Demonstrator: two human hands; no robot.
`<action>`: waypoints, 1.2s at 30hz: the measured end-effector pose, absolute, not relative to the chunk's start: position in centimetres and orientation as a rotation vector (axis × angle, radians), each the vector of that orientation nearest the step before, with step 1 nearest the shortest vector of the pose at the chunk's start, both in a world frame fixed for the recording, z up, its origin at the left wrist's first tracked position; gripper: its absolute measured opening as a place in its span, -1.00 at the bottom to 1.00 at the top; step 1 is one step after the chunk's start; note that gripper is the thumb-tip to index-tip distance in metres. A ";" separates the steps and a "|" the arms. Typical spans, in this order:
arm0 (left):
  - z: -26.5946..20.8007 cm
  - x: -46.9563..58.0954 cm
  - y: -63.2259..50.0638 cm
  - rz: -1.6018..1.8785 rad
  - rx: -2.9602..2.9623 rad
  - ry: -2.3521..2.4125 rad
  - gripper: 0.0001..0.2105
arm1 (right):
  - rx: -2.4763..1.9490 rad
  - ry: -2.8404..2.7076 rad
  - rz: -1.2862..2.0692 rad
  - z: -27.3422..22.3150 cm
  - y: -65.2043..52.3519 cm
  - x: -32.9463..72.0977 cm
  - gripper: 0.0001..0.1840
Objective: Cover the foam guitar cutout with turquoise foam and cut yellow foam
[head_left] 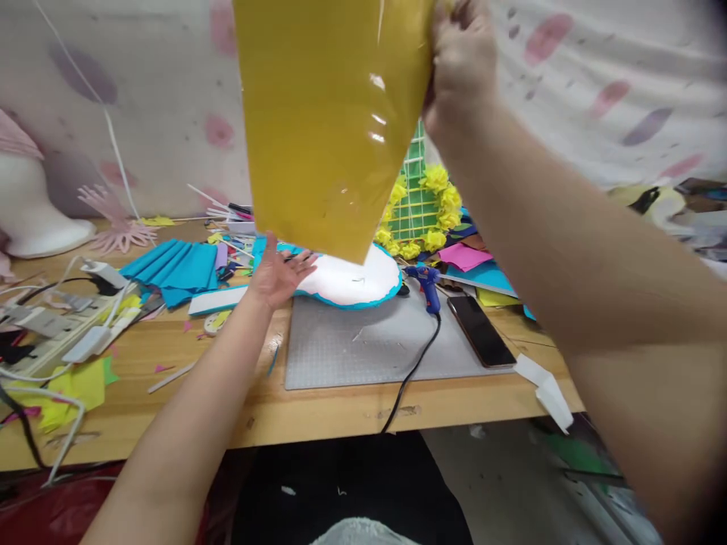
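Note:
My right hand (463,64) is raised at the top and grips the right edge of a large yellow sheet (323,129) with a glossy, plastic-like surface. The sheet hangs upright in front of me, and its upper end runs out of view. Below its lower left corner, my left hand (281,272) is open, palm up with fingers spread. Behind that hand lies a white rounded shape with a blue edge (363,280), partly hidden by the sheet. It rests over the back of a grey cutting mat (341,348).
A blue glue gun (427,286) and a black phone (481,331) lie on the mat. Behind stands a green grid panel with yellow flowers (417,200). Pleated blue paper (173,269), a power strip (51,333) and cables crowd the left. Coloured sheets (469,257) are piled right.

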State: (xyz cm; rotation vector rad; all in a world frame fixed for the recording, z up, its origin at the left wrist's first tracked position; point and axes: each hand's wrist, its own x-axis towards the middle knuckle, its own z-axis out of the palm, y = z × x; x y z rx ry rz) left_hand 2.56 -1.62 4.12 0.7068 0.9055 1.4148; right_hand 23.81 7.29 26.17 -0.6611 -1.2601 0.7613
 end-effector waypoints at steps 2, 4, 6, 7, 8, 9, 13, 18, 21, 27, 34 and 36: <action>4.6 2.8 -2.2 1.438 0.660 0.810 -0.55 | -0.693 -1.160 0.793 24.6 6.9 21.6 -0.68; 4.5 2.2 -3.1 1.550 0.641 0.821 -0.69 | -0.726 -1.072 0.866 22.9 6.1 20.0 -0.69; 4.3 0.5 -4.0 1.669 0.651 0.924 -0.73 | -0.745 -1.047 0.974 20.9 4.7 19.2 -0.72; 4.1 -0.7 -4.4 1.747 0.673 1.003 -0.73 | -0.782 -1.073 1.037 19.7 3.9 19.1 -0.77; 4.0 -2.1 -4.8 1.784 0.720 1.087 -0.70 | -0.808 -1.126 1.102 18.5 3.1 19.1 -0.86; 4.0 -3.7 -5.3 1.801 0.753 1.189 -0.66 | -0.881 -1.155 1.175 17.0 2.3 19.3 -0.88; 3.9 -9.7 -7.5 1.627 0.789 1.485 -0.63 | -1.096 -1.313 1.479 10.7 -0.1 20.7 -0.66; 2.7 -13.9 -9.9 1.224 0.725 1.648 -0.54 | -1.244 -1.637 1.848 5.2 -2.0 21.9 -0.53; 1.2 -14.4 -10.0 1.196 0.752 1.649 -0.50 | -1.281 -1.841 1.857 4.0 -2.9 22.0 -0.51; 0.2 -15.4 -7.1 1.082 1.008 1.847 -0.41 | -1.360 -2.038 1.773 2.3 -3.8 21.6 -0.47; 1.0 -15.1 -3.8 1.163 1.653 2.423 -0.50 | -1.377 -2.222 1.613 1.4 -3.9 20.9 -0.56; 0.9 -14.9 -3.6 1.202 1.646 2.424 -0.60 | -1.410 -2.257 1.528 1.5 -3.9 20.8 -0.58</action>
